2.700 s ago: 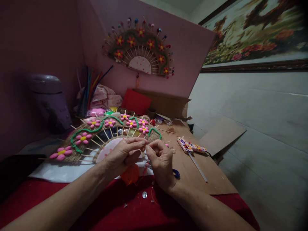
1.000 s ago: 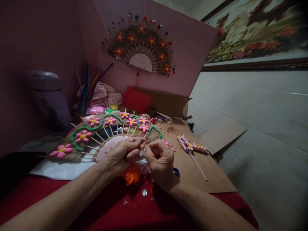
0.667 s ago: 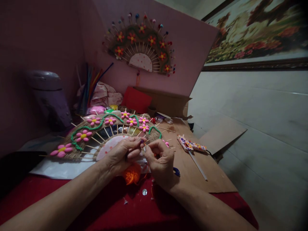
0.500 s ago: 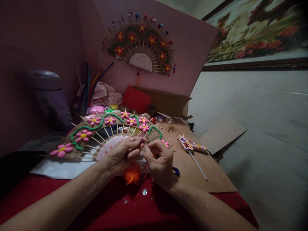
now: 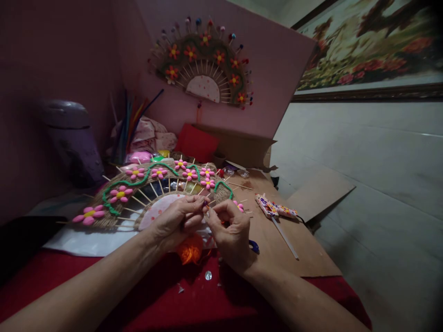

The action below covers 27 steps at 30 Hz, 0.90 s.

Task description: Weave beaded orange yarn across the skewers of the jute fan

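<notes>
My left hand (image 5: 180, 214) pinches a small dark purple bead (image 5: 205, 203) between thumb and forefinger. My right hand (image 5: 230, 233) meets it at the fingertips and is closed on a bit of orange yarn, mostly hidden by the fingers. Just below the hands a bundle of orange yarn (image 5: 190, 249) rests at the table's near side. Behind them lies a twine-wrapped fan of sticks (image 5: 104, 212) with pink clay flowers and a green wavy strip. By my right wrist, the blue handle of what look like scissors (image 5: 254, 246) shows.
A flower-patterned glue gun (image 5: 275, 210) with a clear glue stick (image 5: 285, 240) lies on the cardboard (image 5: 311, 258) at right. A round shiny gem (image 5: 208, 275) and scraps sit on the red cloth (image 5: 155, 295). A purple flask (image 5: 71, 143) stands at left; a finished-looking fan (image 5: 204, 57) hangs behind.
The purple bead and orange yarn have come into sight between my fingertips since the earliest frame, and the orange bundle shows more clearly. Over the last half second my hands have barely shifted.
</notes>
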Available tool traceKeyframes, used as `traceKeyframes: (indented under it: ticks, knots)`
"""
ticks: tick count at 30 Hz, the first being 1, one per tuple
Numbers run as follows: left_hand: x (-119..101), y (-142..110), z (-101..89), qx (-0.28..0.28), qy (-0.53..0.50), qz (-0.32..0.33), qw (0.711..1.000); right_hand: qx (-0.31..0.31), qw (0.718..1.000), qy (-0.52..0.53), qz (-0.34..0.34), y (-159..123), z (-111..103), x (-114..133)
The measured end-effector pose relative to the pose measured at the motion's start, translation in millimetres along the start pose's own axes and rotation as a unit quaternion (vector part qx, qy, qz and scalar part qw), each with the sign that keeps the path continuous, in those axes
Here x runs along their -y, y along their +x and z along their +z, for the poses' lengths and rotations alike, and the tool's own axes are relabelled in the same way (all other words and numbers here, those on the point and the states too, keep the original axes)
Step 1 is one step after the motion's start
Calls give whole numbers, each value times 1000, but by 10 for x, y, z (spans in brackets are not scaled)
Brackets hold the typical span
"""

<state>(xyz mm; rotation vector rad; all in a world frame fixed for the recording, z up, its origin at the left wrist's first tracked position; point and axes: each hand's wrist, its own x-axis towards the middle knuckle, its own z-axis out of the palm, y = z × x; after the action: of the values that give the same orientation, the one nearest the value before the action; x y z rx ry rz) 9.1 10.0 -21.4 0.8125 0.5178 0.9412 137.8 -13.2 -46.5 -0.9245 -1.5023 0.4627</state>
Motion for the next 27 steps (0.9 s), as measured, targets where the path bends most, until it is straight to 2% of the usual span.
traceKeyframes:
  ticks: [27]
  knots:
    - [-12, -37, 17, -2, 38, 3, 999, 9, 1000, -3, 13, 3, 0, -25]
